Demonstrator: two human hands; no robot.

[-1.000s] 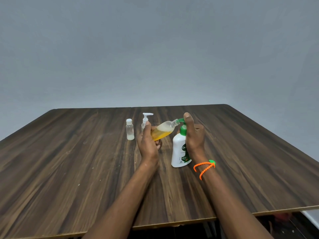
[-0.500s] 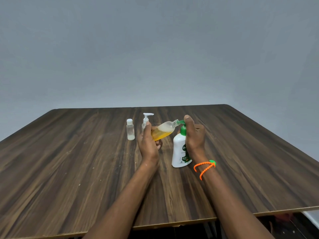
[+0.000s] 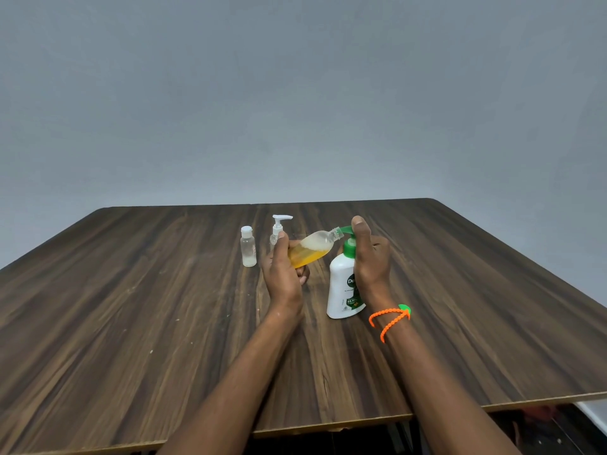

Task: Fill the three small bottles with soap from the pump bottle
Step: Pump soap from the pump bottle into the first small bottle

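Note:
My left hand (image 3: 284,274) grips a small clear bottle (image 3: 313,249), tilted with its open neck against the green spout of the pump bottle (image 3: 343,290). Orange soap fills its lower half, with foam above. The white pump bottle stands upright on the wooden table (image 3: 131,307). My right hand (image 3: 369,257) wraps its far side, with a finger on top of the green pump head. Behind my left hand stand a small clear capped bottle (image 3: 248,247) and a small clear bottle with a white pump top (image 3: 278,229), partly hidden by my fingers.
The table's front edge (image 3: 328,421) runs close below my forearms. An orange beaded band (image 3: 389,318) circles my right wrist. A plain grey wall (image 3: 295,93) rises behind the table.
The finger on the pump head has risen slightly between frames. The tilted bottle stays at the spout with its soap level about the same.

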